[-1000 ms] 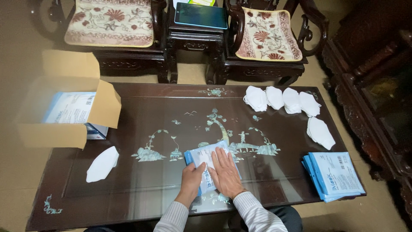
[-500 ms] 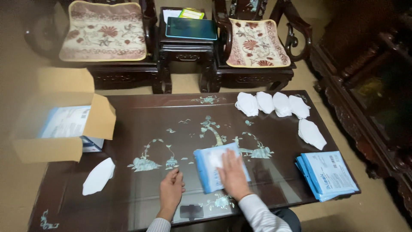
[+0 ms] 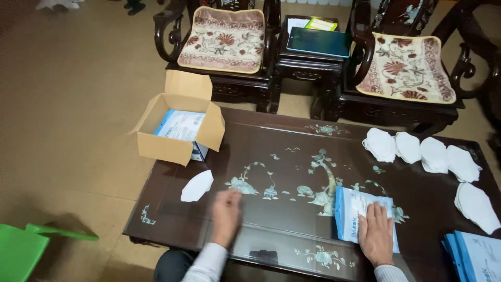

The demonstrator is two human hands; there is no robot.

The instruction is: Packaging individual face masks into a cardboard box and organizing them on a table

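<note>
Pressing flat on a blue and white pouch (image 3: 360, 216), the right hand (image 3: 376, 237) lies palm down with its fingers together and extended, covering the pouch's lower right part. The pouch is a flat rectangular packet, blue along its left edge and bottom, white over most of its face, and it lies near the front edge of the table (image 3: 292, 156), right of centre. The left hand (image 3: 225, 216) hovers over the table near the front left; it is blurred, and whether its fingers are spread or closed cannot be told. It holds nothing visible.

Just beyond the left hand, a single white folded mask (image 3: 197, 186) lies flat on the table. At the front right corner sits a stack of similar blue and white pouches (image 3: 477, 256), partly cut off by the frame. Further back on the right, a row of white masks (image 3: 421, 152) lies in small overlapping piles, with another pile (image 3: 476, 207) nearer the right edge.

At the far left corner stands an open cardboard box (image 3: 177, 125), flaps raised, with a blue and white carton (image 3: 181, 125) inside. Behind the table are two carved dark chairs with floral cushions (image 3: 225, 39), and a small side stand (image 3: 313, 52) between them.
</note>
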